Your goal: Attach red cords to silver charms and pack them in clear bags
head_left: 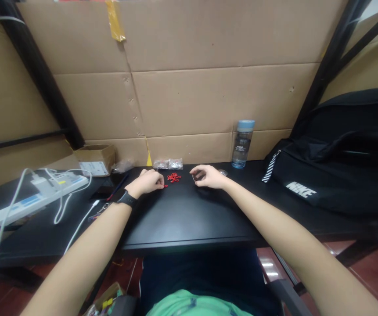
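My left hand, with a dark watch on its wrist, is closed in a pinch low over the black table. A small red cord loop pokes out from its fingertips. Just to the right lies a pile of red cord loops, between the two hands. My right hand is raised slightly over the table on the other side of the pile. Its thumb and fingers curve together around something small, perhaps shiny, too small to name. Behind the pile sit two small clear plastic packets with silvery contents.
A water bottle stands at the back right, beside a black bag. On the left are a white power strip with cables, a small cardboard box and keys. A cardboard wall closes off the back.
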Tool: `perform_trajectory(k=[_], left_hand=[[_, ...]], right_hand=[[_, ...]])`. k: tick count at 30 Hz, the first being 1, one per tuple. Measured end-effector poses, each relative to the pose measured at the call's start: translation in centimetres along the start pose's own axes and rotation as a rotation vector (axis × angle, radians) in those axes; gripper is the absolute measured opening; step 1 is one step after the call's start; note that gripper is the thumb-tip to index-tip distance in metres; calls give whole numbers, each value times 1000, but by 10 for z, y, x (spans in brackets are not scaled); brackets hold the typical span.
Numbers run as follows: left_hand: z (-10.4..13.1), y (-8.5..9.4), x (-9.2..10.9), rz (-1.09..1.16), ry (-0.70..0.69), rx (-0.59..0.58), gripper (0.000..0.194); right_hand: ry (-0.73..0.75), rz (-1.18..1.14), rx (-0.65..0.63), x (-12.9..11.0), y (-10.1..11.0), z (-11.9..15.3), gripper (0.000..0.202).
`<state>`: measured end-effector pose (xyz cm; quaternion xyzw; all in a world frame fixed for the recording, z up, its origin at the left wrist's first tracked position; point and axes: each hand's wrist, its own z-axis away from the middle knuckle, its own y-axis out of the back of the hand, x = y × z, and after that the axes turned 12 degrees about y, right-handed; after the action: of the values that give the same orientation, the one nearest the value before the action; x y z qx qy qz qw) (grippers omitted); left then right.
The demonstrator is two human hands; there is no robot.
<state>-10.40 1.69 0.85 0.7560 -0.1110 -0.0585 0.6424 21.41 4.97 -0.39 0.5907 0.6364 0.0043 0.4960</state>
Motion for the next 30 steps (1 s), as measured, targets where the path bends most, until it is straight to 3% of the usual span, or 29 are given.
perform_trajectory(k=[7,11,16,22,30], left_hand=[[4,10,20,161,-57,330,13],[11,17,44,321,-57,443,19],[20,18,72,347,32,580,18],[22,15,83,350,67,593,16],[23,13,88,351,-1,487,16]], right_hand=[[-11,-104,43,-7,-2,-2,45],[-11,-273,162,-21,-8,-6,46],[47,-365,304,-40,-21,-10,47],[75,-313,314,-46,-35,-10,45],[126,-374,297,-40,-32,-9,50]])
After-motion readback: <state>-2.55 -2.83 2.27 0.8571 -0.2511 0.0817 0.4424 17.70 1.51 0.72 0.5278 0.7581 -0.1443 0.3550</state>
